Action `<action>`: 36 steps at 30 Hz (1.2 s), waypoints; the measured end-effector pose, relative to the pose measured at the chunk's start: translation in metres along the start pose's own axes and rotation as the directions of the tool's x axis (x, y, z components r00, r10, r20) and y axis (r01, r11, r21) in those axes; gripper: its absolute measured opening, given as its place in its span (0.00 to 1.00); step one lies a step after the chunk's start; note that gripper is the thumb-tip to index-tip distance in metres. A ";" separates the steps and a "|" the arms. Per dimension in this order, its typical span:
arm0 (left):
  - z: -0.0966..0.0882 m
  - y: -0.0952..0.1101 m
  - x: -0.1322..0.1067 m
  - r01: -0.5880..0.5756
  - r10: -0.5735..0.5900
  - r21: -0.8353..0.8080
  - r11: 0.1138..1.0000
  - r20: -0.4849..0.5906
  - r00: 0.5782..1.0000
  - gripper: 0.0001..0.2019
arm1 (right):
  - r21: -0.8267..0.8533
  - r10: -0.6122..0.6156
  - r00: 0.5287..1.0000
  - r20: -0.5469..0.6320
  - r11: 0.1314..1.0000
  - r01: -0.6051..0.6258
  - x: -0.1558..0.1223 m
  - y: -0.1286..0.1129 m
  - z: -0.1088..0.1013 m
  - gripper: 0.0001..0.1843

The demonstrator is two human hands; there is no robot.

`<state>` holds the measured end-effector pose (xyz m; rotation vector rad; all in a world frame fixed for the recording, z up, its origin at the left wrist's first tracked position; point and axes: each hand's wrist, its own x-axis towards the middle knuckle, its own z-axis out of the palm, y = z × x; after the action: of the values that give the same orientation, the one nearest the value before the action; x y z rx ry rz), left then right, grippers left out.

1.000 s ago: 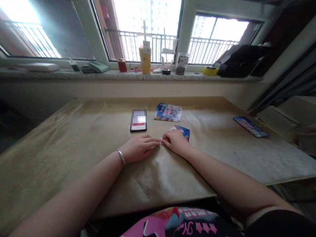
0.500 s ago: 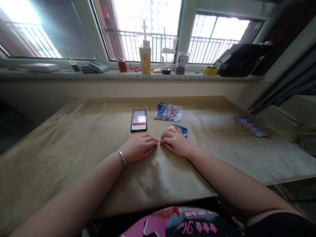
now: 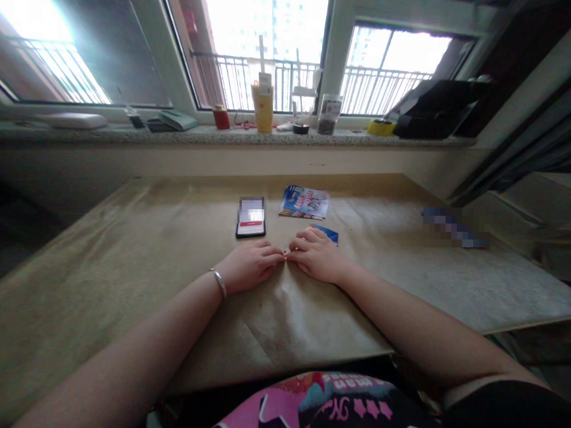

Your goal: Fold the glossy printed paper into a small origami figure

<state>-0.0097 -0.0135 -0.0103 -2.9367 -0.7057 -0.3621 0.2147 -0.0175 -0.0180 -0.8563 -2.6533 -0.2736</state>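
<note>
A printed sheet of paper (image 3: 329,234), blue with a bit of orange, lies on the covered table mostly beneath my right hand (image 3: 319,258). The fingers of that hand are bent and pressed together on the sheet, with the fingertips at its near-left end. My left hand (image 3: 250,266), with a silver bangle on the wrist, has its fingertips closed on the same end, almost touching the right fingertips. How the paper is folded there is hidden by the fingers. Just beyond lie a stack of printed flyers (image 3: 307,203) and a phone (image 3: 251,229) with a lit screen.
A brown cover (image 3: 178,249) with creases spreads over the table. Toward the right edge lies a blurred bluish strip-shaped item (image 3: 455,227). On the stone windowsill (image 3: 214,137) stand a yellow cup (image 3: 264,110), a red jar (image 3: 220,117) and yellow tape (image 3: 381,127).
My right hand has shifted slightly forward and left over the paper, so less of the sheet shows behind it. The left hand stays nearly still.
</note>
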 end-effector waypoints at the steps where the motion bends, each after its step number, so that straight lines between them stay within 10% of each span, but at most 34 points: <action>1: 0.000 0.000 0.000 0.001 -0.001 0.000 1.000 0.005 1.000 0.13 | -0.004 -0.008 1.000 -0.009 1.000 0.008 0.000 0.001 0.000 0.11; 36: 0.004 0.000 -0.003 0.052 -0.058 0.093 0.994 0.054 0.997 0.17 | 0.106 -0.015 1.000 -0.017 0.994 0.017 -0.004 0.016 0.008 0.12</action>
<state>-0.0111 -0.0137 -0.0153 -2.8561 -0.7898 -0.2447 0.2249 -0.0049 -0.0256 -0.7963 -2.6339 -0.1410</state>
